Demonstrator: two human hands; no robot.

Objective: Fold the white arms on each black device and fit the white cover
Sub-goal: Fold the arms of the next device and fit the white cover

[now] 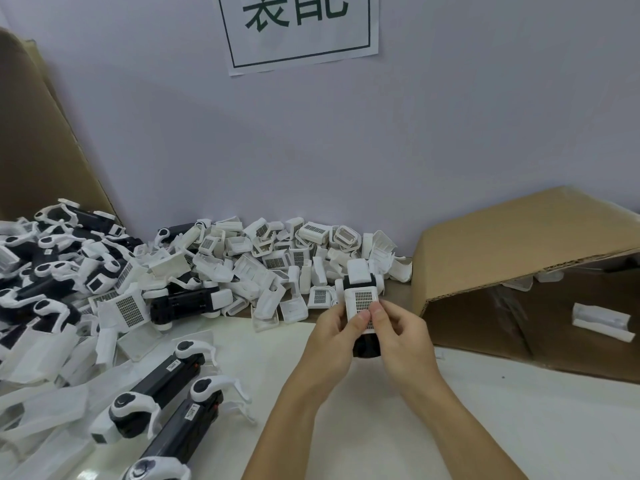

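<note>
Nearest the camera, two bare forearms are raised from the bottom edge toward the middle of the white table (485,427). Between the hands one black device (366,346) is held upright above the tabletop, with its white arms apparently already folded in against the body at the far end. A white cover (360,308) with a dark grid label is laid over its upper face. The left hand (330,336) is curled round the left side of the device, its thumb pressed flat on the cover. The right hand (403,336) is curled round the right side, and the cover's near edge is pinched between its thumb and forefinger.

The step in hand is judged to be the fitting of the cover, the folding for this unit seeming done. Whether the cover is fully seated cannot be told, since its near edge is hidden by the thumbs. The next move is likely to call for an even press along both sides until the cover sits flush, without skewing it.

To the left, two unfolded devices (166,393) are laid on the table, their arms spread. Behind them a heap of loose covers (273,258) is piled against the wall, and a cardboard box (519,258) lies on its side at the right.
</note>
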